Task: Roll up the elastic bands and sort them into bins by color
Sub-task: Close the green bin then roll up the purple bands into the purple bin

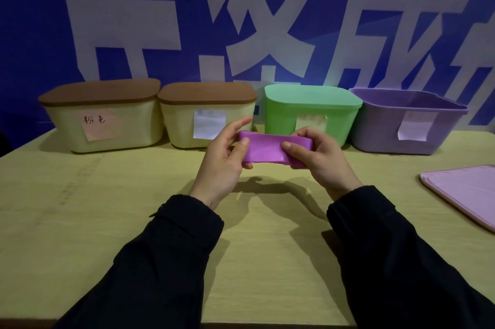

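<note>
purple bin (409,125) stands open on top; three lidded bins (206,117) block entry (pink lid (466,192) lies right); table (93,208) bare in front.

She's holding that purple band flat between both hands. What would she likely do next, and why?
Probably start rolling it from one end. The purple band is stretched flat, pinched by the left hand and right hand, not yet rolled. The purple bin stands open, unlike the other three.

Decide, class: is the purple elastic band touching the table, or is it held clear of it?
Apart. The head view shows the purple elastic band held up between the left hand and right hand, with its shadow on the table below.
</note>
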Demonstrator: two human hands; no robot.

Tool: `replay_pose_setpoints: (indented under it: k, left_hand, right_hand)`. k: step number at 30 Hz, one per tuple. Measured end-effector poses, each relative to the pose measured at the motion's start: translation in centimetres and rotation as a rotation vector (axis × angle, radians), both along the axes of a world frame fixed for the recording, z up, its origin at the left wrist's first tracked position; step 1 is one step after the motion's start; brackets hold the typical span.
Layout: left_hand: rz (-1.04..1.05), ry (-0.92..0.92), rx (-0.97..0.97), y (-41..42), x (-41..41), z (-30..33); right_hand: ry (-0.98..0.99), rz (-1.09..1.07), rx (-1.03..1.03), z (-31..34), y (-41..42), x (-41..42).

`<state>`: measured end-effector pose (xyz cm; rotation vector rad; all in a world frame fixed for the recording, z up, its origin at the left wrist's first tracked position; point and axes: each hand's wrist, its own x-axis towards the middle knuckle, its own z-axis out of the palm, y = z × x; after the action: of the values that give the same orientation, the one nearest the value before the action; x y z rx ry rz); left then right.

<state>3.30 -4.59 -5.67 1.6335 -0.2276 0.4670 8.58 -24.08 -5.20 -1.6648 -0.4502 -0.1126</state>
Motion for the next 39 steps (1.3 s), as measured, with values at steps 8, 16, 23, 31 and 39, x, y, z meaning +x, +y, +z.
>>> replay_pose_setpoints:
  k: [8, 16, 23, 31, 39]
  left_hand:
    - [-0.001, -0.024, -0.007, -0.11, -0.25, 0.28]
    - [0.025, -0.032, -0.053, -0.13, -0.18, 0.49]
    - [0.077, -0.022, -0.109, -0.12, -0.32, 0.76]
    - [-0.024, -0.032, -0.059, -0.19, -0.43, 0.52]
    - [-0.034, -0.07, -0.059, -0.39, -0.43, 0.71]
  right_hand:
    - [-0.011, 0.013, 0.015, 0.2, 0.26, -0.37]
    - [-0.017, 0.014, -0.011, 0.09, 0.3, -0.37]
    - [-0.041, -0.022, -0.009, 0.14, 0.05, -0.21]
    - [-0.108, 0.007, -0.008, -0.03, 0.29, -0.1]
    - [-0.118, 0.027, -0.011, -0.05, 0.56, -0.36]
